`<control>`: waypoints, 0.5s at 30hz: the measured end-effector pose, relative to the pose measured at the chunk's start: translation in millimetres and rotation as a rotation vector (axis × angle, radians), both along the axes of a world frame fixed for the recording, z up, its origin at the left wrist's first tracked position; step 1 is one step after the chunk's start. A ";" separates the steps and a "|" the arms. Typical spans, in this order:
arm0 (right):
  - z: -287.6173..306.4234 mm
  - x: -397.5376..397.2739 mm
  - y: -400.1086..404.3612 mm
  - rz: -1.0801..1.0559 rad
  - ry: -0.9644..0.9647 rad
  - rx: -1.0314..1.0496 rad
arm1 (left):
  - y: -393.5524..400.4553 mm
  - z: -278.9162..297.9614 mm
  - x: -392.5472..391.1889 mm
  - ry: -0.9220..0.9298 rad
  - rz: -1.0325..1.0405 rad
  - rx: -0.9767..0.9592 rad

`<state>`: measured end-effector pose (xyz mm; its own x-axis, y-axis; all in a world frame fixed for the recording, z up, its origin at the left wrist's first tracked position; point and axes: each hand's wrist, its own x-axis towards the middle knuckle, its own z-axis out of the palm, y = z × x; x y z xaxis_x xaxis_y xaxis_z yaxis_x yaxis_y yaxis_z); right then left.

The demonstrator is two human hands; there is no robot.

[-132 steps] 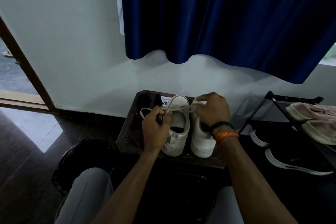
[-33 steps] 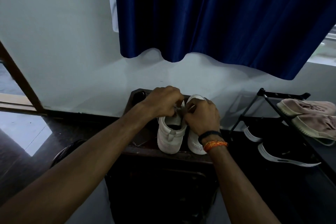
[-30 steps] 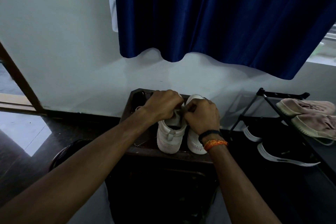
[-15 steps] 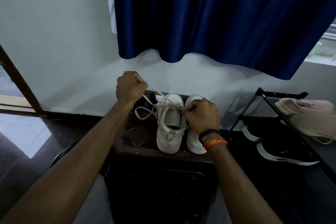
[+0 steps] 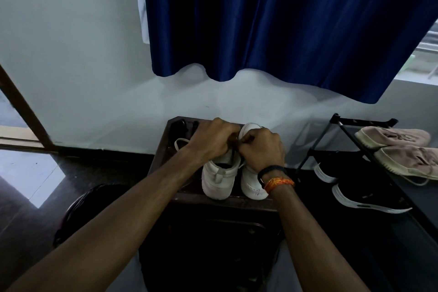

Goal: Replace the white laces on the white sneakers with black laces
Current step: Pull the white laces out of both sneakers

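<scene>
With my left hand (image 5: 214,141) and right hand (image 5: 260,149) both pinching the white lace (image 5: 181,142) over the white leather sneakers (image 5: 219,179) on the dark worktop (image 5: 163,149), I'd unthread one eyelet at a time.

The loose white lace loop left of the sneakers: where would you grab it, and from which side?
Pinch the white lace loop at its free outer curve, from the left. It lies open on the dark stand, clear of both hands crowding the left sneaker.
</scene>
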<state>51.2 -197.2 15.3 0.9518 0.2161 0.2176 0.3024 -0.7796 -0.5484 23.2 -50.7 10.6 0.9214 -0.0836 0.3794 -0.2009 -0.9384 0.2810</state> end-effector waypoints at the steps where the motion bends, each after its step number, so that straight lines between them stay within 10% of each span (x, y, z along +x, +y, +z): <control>1: -0.4 0.3 0.3 -0.002 0.003 0.002 | 1.3 -0.3 -0.5 -0.003 0.012 -0.045; 8: -3.9 -1.5 1.9 -0.053 -0.014 -0.020 | 42.9 9.4 -3.6 -0.216 0.516 -0.592; 15: -3.8 -5.4 3.0 -0.054 -0.049 -0.006 | 58.5 16.0 -12.5 0.016 0.624 -0.533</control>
